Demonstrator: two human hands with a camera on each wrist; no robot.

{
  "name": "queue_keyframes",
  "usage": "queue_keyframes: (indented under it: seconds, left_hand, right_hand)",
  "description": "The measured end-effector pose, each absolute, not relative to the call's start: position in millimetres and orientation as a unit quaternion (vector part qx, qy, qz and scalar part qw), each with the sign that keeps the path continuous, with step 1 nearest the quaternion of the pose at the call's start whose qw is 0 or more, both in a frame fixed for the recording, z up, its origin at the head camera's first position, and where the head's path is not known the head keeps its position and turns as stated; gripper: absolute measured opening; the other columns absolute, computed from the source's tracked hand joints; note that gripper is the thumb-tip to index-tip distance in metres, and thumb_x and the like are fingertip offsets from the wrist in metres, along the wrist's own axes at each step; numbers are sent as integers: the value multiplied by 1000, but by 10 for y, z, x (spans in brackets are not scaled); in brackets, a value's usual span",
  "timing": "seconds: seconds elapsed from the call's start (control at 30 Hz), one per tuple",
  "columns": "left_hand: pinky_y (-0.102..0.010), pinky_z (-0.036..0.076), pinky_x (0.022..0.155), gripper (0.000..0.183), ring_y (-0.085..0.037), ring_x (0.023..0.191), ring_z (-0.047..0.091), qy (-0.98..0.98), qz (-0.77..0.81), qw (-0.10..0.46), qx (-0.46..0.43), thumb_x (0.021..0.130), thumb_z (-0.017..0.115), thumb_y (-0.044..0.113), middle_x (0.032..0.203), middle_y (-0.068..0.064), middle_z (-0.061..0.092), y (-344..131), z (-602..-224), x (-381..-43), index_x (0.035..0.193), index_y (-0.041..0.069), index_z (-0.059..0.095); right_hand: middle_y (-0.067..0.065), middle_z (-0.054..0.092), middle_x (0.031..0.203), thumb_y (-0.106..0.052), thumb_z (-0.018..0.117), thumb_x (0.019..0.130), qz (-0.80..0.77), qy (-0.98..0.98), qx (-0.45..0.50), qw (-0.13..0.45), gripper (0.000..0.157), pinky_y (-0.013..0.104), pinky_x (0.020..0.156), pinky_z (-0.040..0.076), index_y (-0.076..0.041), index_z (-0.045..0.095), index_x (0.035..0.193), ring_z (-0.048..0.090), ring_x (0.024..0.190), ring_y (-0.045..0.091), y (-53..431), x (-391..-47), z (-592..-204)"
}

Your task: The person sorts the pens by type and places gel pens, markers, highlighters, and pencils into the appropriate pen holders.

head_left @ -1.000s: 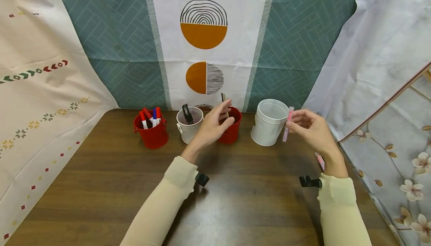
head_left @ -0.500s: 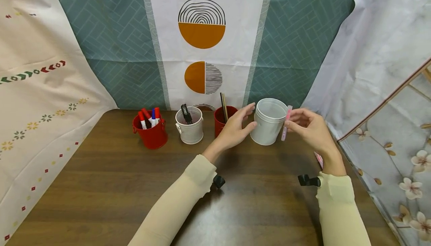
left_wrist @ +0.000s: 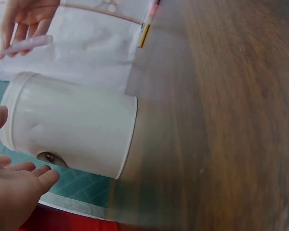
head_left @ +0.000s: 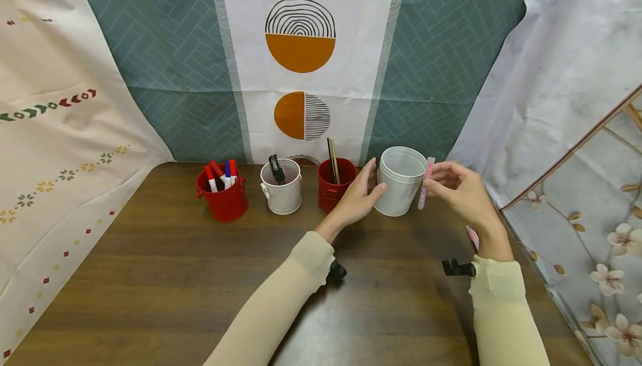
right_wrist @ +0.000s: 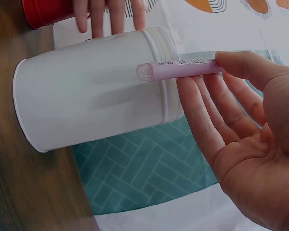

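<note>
My right hand (head_left: 463, 196) pinches a pink highlighter (head_left: 423, 198) between thumb and fingertips. It stands nearly upright beside the large white bucket (head_left: 397, 190), just right of the rim. In the right wrist view the highlighter (right_wrist: 178, 70) shows a label with a barcode and a clear end. My left hand (head_left: 355, 200) is at the bucket's left side, its fingers extended and holding nothing. Whether they touch the bucket wall I cannot tell. In the left wrist view the bucket (left_wrist: 77, 122) has a round handle fitting facing the left fingers.
Left of the hands stand a red bucket (head_left: 328, 196) with thin sticks, a small white bucket (head_left: 285, 199) with black pens, and a red bucket (head_left: 228, 204) with red and blue markers. Pink and yellow pens (head_left: 472, 237) lie by my right wrist. Fabric hangs behind the table (head_left: 165, 266).
My left hand has moved right, from over the red bucket with sticks to the large white bucket's side. My right hand keeps the highlighter in nearly the same place.
</note>
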State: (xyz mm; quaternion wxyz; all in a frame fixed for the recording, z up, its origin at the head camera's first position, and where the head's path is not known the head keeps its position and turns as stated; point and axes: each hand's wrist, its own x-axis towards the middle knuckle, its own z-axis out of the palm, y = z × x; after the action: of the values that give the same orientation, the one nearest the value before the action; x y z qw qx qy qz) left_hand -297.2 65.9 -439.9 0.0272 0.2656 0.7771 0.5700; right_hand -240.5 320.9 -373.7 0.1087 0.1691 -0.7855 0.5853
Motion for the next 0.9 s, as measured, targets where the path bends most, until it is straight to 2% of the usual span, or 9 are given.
queue_keyframes:
  seconds: [0.27, 0.53, 0.9]
  left_hand:
    - [-36, 30, 128, 75, -21, 160, 29, 764, 587, 44, 264, 110, 59, 28, 175, -8, 27, 707, -4506, -3059, 171, 14, 18]
    - [-42, 24, 131, 78, -21, 161, 25, 773, 577, 40, 261, 108, 62, 32, 175, -6, 25, 713, -4540, -3133, 171, 16, 17]
    - [-44, 27, 130, 76, -28, 156, 32, 786, 560, 35, 261, 108, 62, 26, 168, -15, 31, 741, -4607, -3148, 170, 12, 19]
  right_hand:
    - [0, 75, 95, 6, 76, 94, 595, -779, 165, 109, 30, 27, 74, 65, 15, 63, 120, 76, 79, 14, 3237, -2417, -3752]
    - [0, 75, 95, 5, 77, 94, 593, -781, 161, 109, 28, 28, 74, 65, 11, 65, 118, 76, 79, 16, 3229, -2428, -3744]
    - [-1, 75, 94, 3, 77, 94, 595, -780, 150, 120, 33, 25, 72, 64, 15, 63, 122, 75, 78, 13, 3215, -2439, -3739]
